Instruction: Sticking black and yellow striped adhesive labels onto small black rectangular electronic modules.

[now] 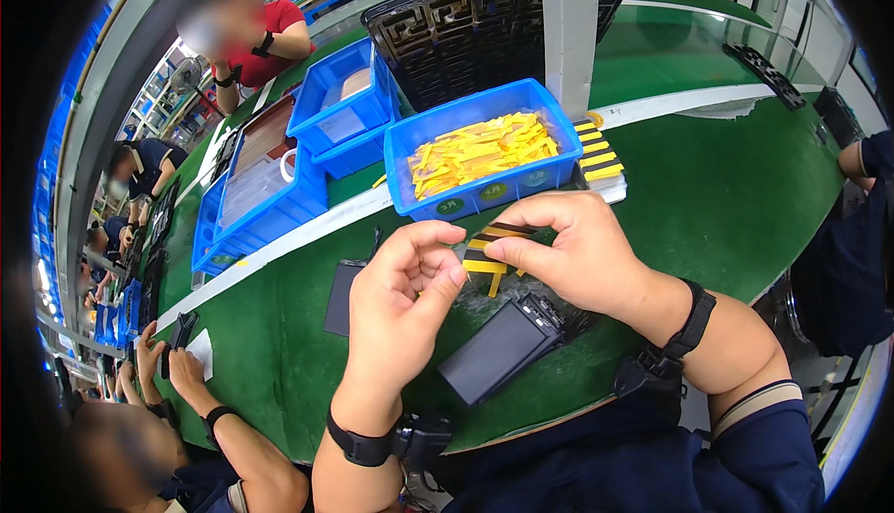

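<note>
My right hand (577,248) pinches a yellow-and-black striped piece (482,265), apparently a sticker or tape strip, between thumb and forefinger. My left hand (402,280) is at the piece's left edge with fingers curled and thumb pressed in; what it grips, if anything, is too small to make out. Yellow tabs (496,285) show just below the striped piece. Under my hands, a black rectangular device (498,350) with a flat dark face lies slanted on the table. Another dark flat piece (343,297) sits left of my left hand, partly hidden by it.
Beyond my hands stands a blue bin (400,178) full of yellow strips. A striped stack (601,161) lies right of it, and blue bins (326,131) stand left. A grey post (568,29) rises behind. A co-worker's hands (177,364) hold a black part at left; another person sits at right.
</note>
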`<state>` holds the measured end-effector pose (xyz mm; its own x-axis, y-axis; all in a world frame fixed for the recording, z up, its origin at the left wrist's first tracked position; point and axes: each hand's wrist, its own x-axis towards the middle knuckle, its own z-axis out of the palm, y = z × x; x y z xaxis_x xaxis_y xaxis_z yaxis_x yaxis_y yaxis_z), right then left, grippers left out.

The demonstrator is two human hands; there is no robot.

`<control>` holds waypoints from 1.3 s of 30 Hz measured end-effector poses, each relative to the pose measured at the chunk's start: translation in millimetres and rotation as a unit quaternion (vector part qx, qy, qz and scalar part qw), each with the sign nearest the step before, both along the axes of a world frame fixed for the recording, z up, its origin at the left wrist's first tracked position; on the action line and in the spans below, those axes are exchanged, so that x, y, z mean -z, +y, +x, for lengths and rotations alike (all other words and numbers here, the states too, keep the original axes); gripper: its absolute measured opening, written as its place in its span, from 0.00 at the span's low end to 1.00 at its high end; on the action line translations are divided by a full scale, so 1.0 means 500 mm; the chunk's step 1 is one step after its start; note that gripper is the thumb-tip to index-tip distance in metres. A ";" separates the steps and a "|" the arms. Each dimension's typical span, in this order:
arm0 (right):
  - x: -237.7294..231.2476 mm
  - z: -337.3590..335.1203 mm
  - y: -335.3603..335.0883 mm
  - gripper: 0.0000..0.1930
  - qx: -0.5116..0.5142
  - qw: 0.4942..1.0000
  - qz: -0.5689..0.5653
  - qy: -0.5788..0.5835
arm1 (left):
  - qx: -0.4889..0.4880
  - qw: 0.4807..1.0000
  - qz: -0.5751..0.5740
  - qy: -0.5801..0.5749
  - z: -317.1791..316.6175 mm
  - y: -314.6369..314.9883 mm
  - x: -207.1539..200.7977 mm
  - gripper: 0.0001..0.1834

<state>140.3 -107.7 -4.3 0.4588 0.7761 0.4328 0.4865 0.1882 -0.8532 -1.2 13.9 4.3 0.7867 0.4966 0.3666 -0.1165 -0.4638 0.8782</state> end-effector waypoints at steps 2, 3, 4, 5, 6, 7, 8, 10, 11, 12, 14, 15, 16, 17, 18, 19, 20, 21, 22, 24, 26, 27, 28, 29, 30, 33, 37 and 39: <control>-0.012 0.002 -0.004 0.07 0.037 0.999 -0.013 0.016 | 0.049 0.974 -0.218 0.048 0.005 0.015 0.002 0.14; -0.006 0.004 -0.001 0.08 0.072 0.997 0.033 -0.009 | 0.044 0.974 -0.217 0.049 0.001 0.028 0.008 0.14; -0.011 0.010 -0.001 0.08 0.073 0.996 0.047 0.030 | -0.014 0.983 -0.064 0.169 -0.002 0.046 0.018 0.11; -0.016 0.017 0.000 0.08 0.073 0.993 0.061 0.069 | -0.070 0.952 0.091 0.284 -0.006 0.060 0.032 0.08; -0.021 0.021 -0.004 0.08 0.058 0.992 0.063 0.094 | -0.114 0.899 0.299 0.300 0.001 0.057 0.039 0.09; -0.026 0.019 -0.006 0.08 0.061 0.992 0.064 0.094 | -0.111 0.899 0.300 0.299 0.002 0.049 0.038 0.09; -0.031 0.014 -0.007 0.08 0.067 0.994 0.053 0.075 | -0.110 0.913 0.329 0.214 0.002 0.032 0.033 0.10; -0.030 0.013 -0.011 0.10 0.069 0.997 0.012 0.036 | -0.023 0.939 0.309 0.147 0.004 -0.022 -0.004 0.15; -0.024 0.011 -0.008 0.10 0.061 0.997 0.033 0.018 | 0.059 0.949 0.260 0.167 0.000 -0.047 -0.013 0.18; -0.026 0.009 -0.010 0.10 0.045 0.998 0.030 0.010 | 0.075 0.931 0.309 0.180 -0.001 -0.064 -0.012 0.21; -0.028 0.007 -0.013 0.09 0.028 0.999 0.027 0.003 | 0.070 0.941 0.258 0.209 -0.001 -0.069 -0.019 0.21; -0.027 0.005 -0.012 0.09 0.026 0.999 0.043 0.009 | 0.068 0.945 0.250 0.201 -0.001 -0.063 -0.016 0.20; -0.026 0.003 -0.011 0.08 0.023 0.998 0.059 0.016 | 0.049 0.955 0.217 0.196 -0.001 -0.058 -0.012 0.19; -0.028 -0.001 -0.012 0.08 0.022 0.998 0.059 0.016 | 0.030 0.964 0.183 0.190 -0.002 -0.053 -0.010 0.19; -0.035 -0.007 -0.017 0.08 0.016 0.999 0.033 0.020 | 0.038 0.974 0.079 0.208 -0.007 -0.049 -0.019 0.15; -0.039 -0.012 -0.020 0.08 0.011 1.000 0.006 0.024 | 0.058 0.983 0.002 0.172 -0.010 -0.039 -0.010 0.13; -0.032 -0.014 -0.020 0.08 0.013 1.000 0.017 0.005 | 0.052 0.986 -0.071 0.141 -0.010 -0.041 -0.015 0.12; -0.028 -0.016 -0.019 0.08 0.010 1.000 0.017 0.005 | 0.042 0.982 -0.145 0.111 -0.010 -0.043 -0.019 0.12; -0.025 -0.017 -0.019 0.08 0.022 0.999 0.039 -0.025 | 0.039 0.982 -0.146 0.111 -0.010 -0.043 -0.017 0.12; -0.027 -0.019 -0.018 0.06 0.033 0.997 0.055 -0.051 | 0.052 0.985 -0.153 0.065 -0.010 -0.042 -0.010 0.11; -0.025 -0.020 -0.017 0.06 0.035 0.996 0.062 -0.052 | 0.054 0.983 -0.169 0.053 -0.010 -0.042 -0.008 0.11; -0.025 -0.020 -0.017 0.06 0.039 0.995 0.070 -0.054 | 0.057 0.981 -0.183 0.042 -0.009 -0.042 -0.008 0.11; -0.023 -0.020 -0.015 0.06 0.040 0.995 0.070 -0.054 | 0.058 0.980 -0.183 0.042 -0.009 -0.044 -0.008 0.11; -0.022 -0.018 -0.014 0.06 0.038 0.993 0.079 -0.073 | 0.055 0.981 -0.184 0.035 -0.009 -0.046 -0.009 0.11; -0.021 -0.017 -0.012 0.06 0.035 0.991 0.089 -0.093 | 0.052 0.981 -0.186 0.027 -0.009 -0.046 -0.009 0.11; -0.020 -0.017 -0.014 0.05 0.050 0.982 0.098 -0.156 | 0.050 0.983 -0.172 0.046 -0.012 -0.042 -0.009 0.11; -0.015 -0.019 -0.009 0.05 0.060 0.972 0.121 -0.194 | 0.049 0.985 -0.159 0.052 -0.010 -0.043 -0.008 0.11; -0.014 -0.022 -0.008 0.05 0.080 0.965 0.122 -0.218 | 0.047 0.985 -0.162 0.037 -0.007 -0.046 -0.007 0.12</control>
